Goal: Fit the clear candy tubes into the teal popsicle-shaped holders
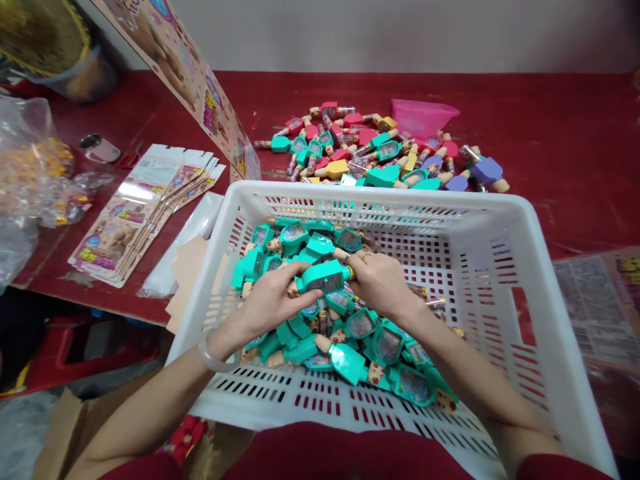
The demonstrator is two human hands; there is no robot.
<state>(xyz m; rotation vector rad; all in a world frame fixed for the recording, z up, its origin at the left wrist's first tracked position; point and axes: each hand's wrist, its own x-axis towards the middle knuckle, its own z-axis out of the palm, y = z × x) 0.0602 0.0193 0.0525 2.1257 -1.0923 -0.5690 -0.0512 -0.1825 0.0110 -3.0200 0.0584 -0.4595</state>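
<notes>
Holding a teal, paddle-shaped plastic case (325,277) between left grip (270,301) and right grip (381,283)

Closed around the case with the left grip, with thumb on the near edge and fingers at the far side. Narrowed with the right grip onto the case's other end, at a gold-coloured band; cannot tell the full shape of that end under the curled fingers. Showing a tan, rounded stub (341,254) just beyond the right fingertips; cannot tell its parent piece. Wearing a pale, translucent bangle (215,358) on the wrist behind the left grip

Raised over a heap of similar teal plastic cases (387,343) with tan, brown-spotted knobs, below both grips inside a white, slotted plastic basket (380,192). Mixed there, just right of the right grip, with slim, clear tubes (435,303)

Facing, beyond both grips, a loose pile of red, teal, yellow and purple plastic pieces (384,176) on a dark red surface (540,127), near a translucent pink plastic pouch (423,119). Flanked, beyond and left of the left grip, by a tall, printed cardboard panel (200,93), then farther left by overlapping flat printed cards (120,233) and a clear plastic bag with yellow contents (40,167)
</notes>
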